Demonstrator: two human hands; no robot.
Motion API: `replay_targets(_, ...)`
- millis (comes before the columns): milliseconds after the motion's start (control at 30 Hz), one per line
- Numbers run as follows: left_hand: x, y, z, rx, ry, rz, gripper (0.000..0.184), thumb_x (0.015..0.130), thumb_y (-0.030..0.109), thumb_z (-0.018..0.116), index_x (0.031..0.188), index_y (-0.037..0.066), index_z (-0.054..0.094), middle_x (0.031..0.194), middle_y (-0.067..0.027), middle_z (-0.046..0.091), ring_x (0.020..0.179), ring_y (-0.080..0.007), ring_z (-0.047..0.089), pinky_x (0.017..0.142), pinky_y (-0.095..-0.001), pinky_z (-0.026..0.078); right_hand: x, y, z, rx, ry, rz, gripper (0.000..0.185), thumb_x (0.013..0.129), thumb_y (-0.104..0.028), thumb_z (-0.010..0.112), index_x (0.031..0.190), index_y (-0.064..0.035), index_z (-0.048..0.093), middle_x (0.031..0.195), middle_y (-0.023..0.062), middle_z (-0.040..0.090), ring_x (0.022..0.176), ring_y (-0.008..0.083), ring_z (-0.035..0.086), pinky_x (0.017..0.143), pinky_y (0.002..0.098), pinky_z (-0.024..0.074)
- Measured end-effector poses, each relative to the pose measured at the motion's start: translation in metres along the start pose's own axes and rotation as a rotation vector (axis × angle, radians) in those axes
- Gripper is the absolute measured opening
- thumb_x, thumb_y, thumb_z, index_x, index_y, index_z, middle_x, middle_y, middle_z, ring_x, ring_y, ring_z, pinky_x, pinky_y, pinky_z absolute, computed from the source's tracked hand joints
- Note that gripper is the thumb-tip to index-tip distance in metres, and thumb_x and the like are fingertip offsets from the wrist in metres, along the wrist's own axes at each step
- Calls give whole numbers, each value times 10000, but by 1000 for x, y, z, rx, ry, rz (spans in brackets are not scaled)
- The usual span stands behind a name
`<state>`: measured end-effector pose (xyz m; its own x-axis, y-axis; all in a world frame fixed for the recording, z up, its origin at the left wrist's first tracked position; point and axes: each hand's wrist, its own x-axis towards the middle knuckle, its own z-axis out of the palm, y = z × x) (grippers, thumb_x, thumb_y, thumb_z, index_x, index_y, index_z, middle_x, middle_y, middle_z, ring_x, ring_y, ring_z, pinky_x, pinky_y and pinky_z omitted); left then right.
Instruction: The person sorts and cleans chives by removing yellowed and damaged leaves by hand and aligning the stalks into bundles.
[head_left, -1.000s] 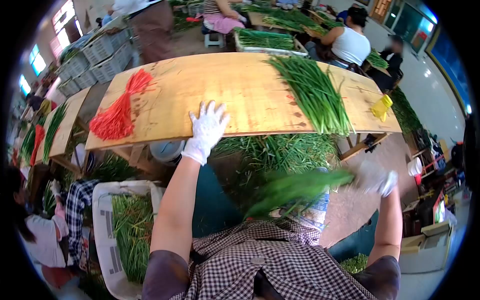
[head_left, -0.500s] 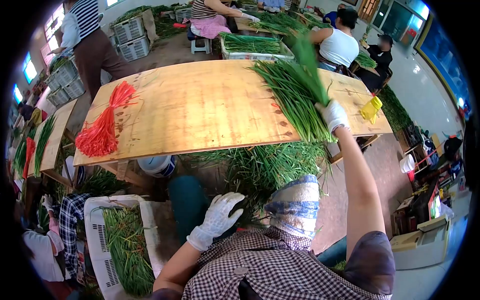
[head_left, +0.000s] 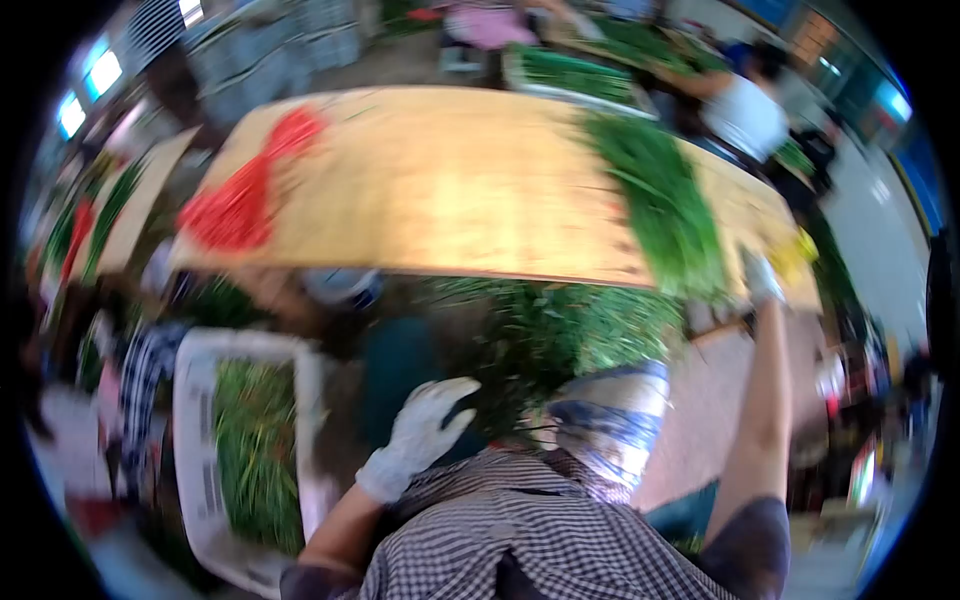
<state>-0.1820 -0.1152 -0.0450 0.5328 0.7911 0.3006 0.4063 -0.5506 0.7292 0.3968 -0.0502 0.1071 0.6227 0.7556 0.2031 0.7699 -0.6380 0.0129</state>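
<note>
Left fingers (head_left: pixel 452 387) half-spread, empty, apart from table (head_left: pixel 450 200) edge; right fingers (head_left: pixel 756 268), opening and hold unclear, beside greens (head_left: pixel 662 205).

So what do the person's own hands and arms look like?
The left hand and right hand wear white, close-fitting, wrist-length gloves. Short, dark purplish-grey fabric sleeves leave the forearms bare. Blur hides any small markings.

Windows (head_left: pixel 104 72) glow at far left — a wooden bench (head_left: pixel 440 180) stands on a brownish floor (head_left: pixel 700 400), blurred pale crates (head_left: pixel 280 55) behind.
</note>
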Motion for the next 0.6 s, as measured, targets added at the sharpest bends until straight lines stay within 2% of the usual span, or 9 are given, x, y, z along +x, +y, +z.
replay_targets(100,-33,3,-11,17,-12,-82,357,863,181,613,1205,89,566,1215,-118,588,1126,-285,548,995,-397,401,6,30,21,23,-15,-176,454,923,-388,421,1175,-37,560,1153,162,578,1103,301,542,945,392,414)
replay_targets(233,-62,-23,-7,-39,57,-39,359,868,180,602,1210,84,555,1210,-114,579,1126,-295,535,1003,-434,382,30,39,18,25,75,-317,427,951,-283,358,1287,-42,467,1285,144,496,1203,271,474,1022,362,367)
replay_targets(333,-96,-34,-24,0,182,-86,345,857,160,613,1190,80,567,1194,-120,584,1114,-302,541,993,-436,392,15,1,3,152,208,-492,438,973,-204,311,1372,-46,398,1384,130,434,1277,248,423,1080,339,332)
replay_targets(400,-116,-29,-35,2,269,-155,357,834,138,632,1180,78,572,1185,-129,587,1102,-310,551,969,-426,417,-18,-62,-6,330,243,-683,458,987,-151,280,1428,-48,351,1449,121,393,1327,233,389,1118,323,308)
replay_targets(433,-129,-30,-41,-2,275,-177,357,834,138,632,1180,78,572,1185,-129,587,1102,-310,551,969,-426,417,-50,-95,-9,333,310,-733,434,998,-191,315,1397,-48,403,1414,121,441,1322,253,393,1104,351,334)
replay_targets(467,-137,-36,-44,36,344,-250,366,824,133,638,1178,73,572,1182,-131,588,1095,-313,555,958,-422,426,-88,-138,-19,484,262,-762,416,985,-167,359,1385,-71,426,1405,110,453,1306,247,413,1091,356,351)
replay_targets(533,-159,-51,-59,125,463,-384,384,799,101,643,1174,60,568,1177,-140,589,1066,-327,568,932,-409,452,-180,-228,-25,835,-32,-716,399,961,-120,448,1360,-118,470,1388,88,477,1273,235,452,1066,366,385)
replay_targets(567,-171,-61,-67,148,557,-412,375,792,72,628,1163,55,569,1174,-148,587,1060,-340,568,941,-400,455,-226,-268,-25,935,-189,-713,401,948,-96,492,1347,-141,492,1379,77,489,1257,229,472,1054,371,402)
replay_targets(600,-183,-80,-70,172,630,-506,395,786,64,626,1176,55,563,1171,-151,589,1066,-343,569,940,-395,459,-257,-294,-16,858,-319,-752,394,929,-143,534,1323,-132,517,1350,85,510,1164,205,519,1019,362,423)
